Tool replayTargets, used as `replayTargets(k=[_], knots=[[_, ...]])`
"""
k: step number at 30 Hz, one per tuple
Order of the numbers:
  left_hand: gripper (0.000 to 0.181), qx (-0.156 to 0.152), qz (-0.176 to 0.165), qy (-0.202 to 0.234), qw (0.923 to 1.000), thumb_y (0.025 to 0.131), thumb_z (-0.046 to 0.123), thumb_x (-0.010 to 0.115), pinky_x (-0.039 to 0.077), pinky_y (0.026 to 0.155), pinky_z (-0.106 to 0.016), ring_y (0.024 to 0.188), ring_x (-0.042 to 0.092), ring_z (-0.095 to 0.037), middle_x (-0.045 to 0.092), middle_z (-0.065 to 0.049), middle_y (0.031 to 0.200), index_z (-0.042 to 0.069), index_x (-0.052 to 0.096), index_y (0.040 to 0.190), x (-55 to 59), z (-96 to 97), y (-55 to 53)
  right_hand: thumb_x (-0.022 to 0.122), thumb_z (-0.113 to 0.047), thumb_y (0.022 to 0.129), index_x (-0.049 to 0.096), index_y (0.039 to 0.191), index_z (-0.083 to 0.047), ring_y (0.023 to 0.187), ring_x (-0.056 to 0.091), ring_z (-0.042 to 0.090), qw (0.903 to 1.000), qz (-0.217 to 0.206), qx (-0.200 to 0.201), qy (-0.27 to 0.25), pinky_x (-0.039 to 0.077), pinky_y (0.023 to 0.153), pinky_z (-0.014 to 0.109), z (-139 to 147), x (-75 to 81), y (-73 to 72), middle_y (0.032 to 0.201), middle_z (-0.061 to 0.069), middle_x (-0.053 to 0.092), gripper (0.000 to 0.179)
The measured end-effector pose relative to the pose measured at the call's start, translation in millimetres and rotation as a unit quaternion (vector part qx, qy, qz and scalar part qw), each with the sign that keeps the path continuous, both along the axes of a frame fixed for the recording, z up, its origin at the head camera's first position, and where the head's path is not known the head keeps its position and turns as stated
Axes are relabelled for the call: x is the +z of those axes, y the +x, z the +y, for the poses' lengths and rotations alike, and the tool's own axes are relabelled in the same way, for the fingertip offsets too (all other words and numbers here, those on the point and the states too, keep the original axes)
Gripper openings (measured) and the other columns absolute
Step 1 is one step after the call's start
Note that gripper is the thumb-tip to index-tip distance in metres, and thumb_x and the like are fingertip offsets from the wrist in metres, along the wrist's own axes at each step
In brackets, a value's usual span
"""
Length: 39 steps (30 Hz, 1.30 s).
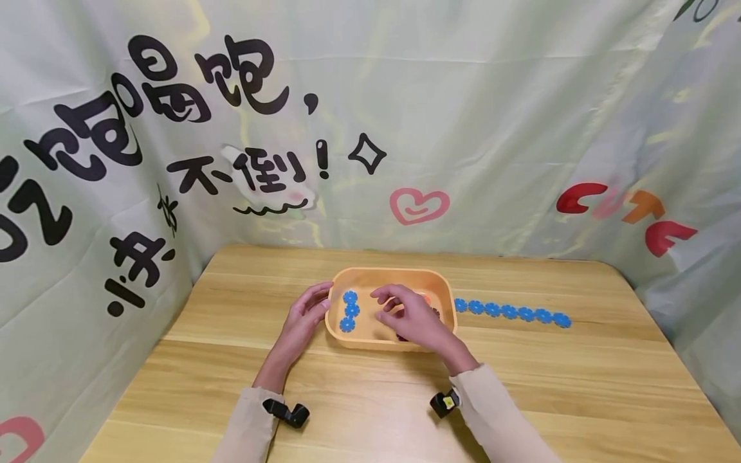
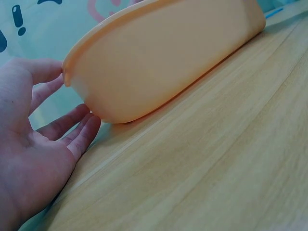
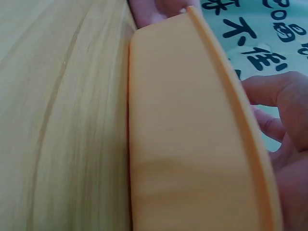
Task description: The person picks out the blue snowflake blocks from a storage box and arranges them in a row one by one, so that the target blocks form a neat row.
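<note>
Visibility first: my right hand blocks the right part of the shallow, pale-orange, rounded-rectangle plastic bin. An orange-red piece and some dark pieces only peek out around it in the head view; can't get shape or count. Both wrist views mostly see the bin's outer wall, so contents are hidden there. The right wrist view crops my right hand at its edge, and my left hand shows only partly at the top. The left wrist view crops the bin at the top and catches just a blue sliver past its far end.

Hands: well apart, one at the bin's left end, one over its interior. Left has fingers spread and relaxed, tips against the outer wall and rim, not clamped. Right has fingers loosely bent, visible gap between thumb and index; I see nothing in it. Can't tell if its hidden fingers touch anything inside.

Bin sits on the light wood-grain table. Inside left: a short column of three blue, notched-edge discs, touching. Outside right: a line of seven more blue notched discs on the table, starting just beside the rim. Can't tell if they're interlocked.
</note>
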<state>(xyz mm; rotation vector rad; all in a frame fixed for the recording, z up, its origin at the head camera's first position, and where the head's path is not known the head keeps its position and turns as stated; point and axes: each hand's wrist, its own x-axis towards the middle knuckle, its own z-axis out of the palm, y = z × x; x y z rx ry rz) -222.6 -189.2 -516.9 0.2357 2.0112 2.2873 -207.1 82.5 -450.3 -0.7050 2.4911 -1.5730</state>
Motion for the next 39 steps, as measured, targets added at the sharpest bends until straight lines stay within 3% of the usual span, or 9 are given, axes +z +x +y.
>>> replayTargets(k=[5, 17, 29, 39], knots=[[0.044, -0.002, -0.002, 0.002, 1.0, 0.104, 0.024, 0.062, 0.049, 0.105, -0.033, 0.138, 0.046, -0.029, 0.049, -0.013, 0.148, 0.012, 0.054, 0.145, -0.2, 0.8, 0.1, 0.07, -0.002, 0.096, 0.065, 0.128, -0.002, 0.1, 0.064, 0.027, 0.9998, -0.004, 0.013, 0.017, 0.056, 0.087, 0.041, -11.7, -3.7, -9.7, 0.12, 0.02, 0.064, 0.032], [0.043, -0.004, -0.001, 0.007, 1.0, 0.105, 0.022, 0.061, 0.049, 0.105, -0.033, 0.139, 0.045, -0.031, 0.049, -0.015, 0.148, 0.01, 0.053, 0.146, 0.1, 0.3, -0.2, 0.071, 0.001, 0.092, 0.067, 0.121, 0.002, 0.101, 0.064, 0.031, 0.9976, -0.003, 0.032, 0.062, 0.055, 0.09, 0.044, -38.0, -11.2, -30.7, 0.113, 0.019, 0.066, 0.029], [0.044, -0.006, -0.004, 0.012, 0.9999, 0.104, 0.021, 0.062, 0.05, 0.104, -0.032, 0.139, 0.045, -0.03, 0.049, -0.015, 0.149, 0.009, 0.054, 0.145, -0.4, 0.1, -2.4, 0.07, 0.0, 0.093, 0.068, 0.118, -0.002, 0.101, 0.063, 0.025, 0.993, -0.015, 0.044, 0.108, 0.053, 0.093, 0.042, -44.3, -19.8, -34.2, 0.112, 0.015, 0.068, 0.026], [0.044, -0.002, 0.001, 0.007, 1.0, 0.104, 0.022, 0.062, 0.049, 0.105, -0.033, 0.139, 0.045, -0.029, 0.049, -0.015, 0.149, 0.009, 0.053, 0.145, -1.1, 0.5, -0.5, 0.068, 0.003, 0.089, 0.069, 0.12, 0.001, 0.098, 0.064, 0.027, 0.9885, 0.041, 0.072, 0.126, 0.053, 0.091, 0.042, -44.8, -22.2, -35.3, 0.111, 0.015, 0.067, 0.031]])
